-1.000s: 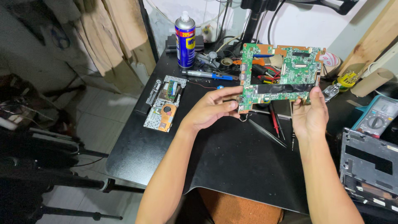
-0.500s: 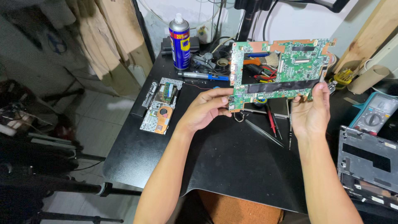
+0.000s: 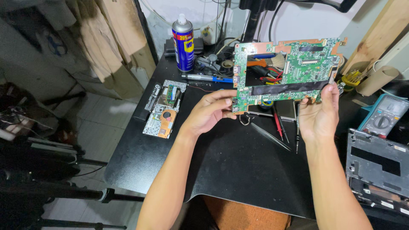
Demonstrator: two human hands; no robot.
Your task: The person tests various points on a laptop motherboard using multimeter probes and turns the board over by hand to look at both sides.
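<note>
Compared with the earlier frames, the green circuit board [image 3: 286,70] sits higher and is tipped further toward the camera, so more of its component face is visible; both hands have risen with it.

**Grip state.** The left hand [image 3: 210,111] is closed on the lower left corner of the circuit board, thumb on the near face and fingers curled behind the edge. The right hand [image 3: 318,114] pinches the lower right edge in the same manner, thumb uppermost. The board is held clear of the work surface, above the tools, and touches nothing else.

**Progress.** Judged from the layout, the board is already out of its housing: an opened grey laptop chassis [image 3: 377,168] lies at the right edge of the view, and a smaller assembly with a copper-coloured part [image 3: 164,110] rests to the left. The board appears to be under inspection. Whether any parts remain to be removed from it cannot be told.

**Surface.** A black mat [image 3: 238,166] covers the table. On it, beneath the board, lie red-handled and black-handled screwdrivers [image 3: 277,123] and tweezers [image 3: 269,136]. A blue and yellow spray can [image 3: 182,42] stands at the rear, with a blue-handled tool [image 3: 207,78] lying just in front of it. A teal multimeter [image 3: 383,117] sits to the right, near the chassis.

**Room.** Pale floor tiles show at the left, with dark stand legs [image 3: 85,194] beside the table. Cables hang against the white wall behind, and wooden boards [image 3: 375,34] lean at the upper right.
</note>
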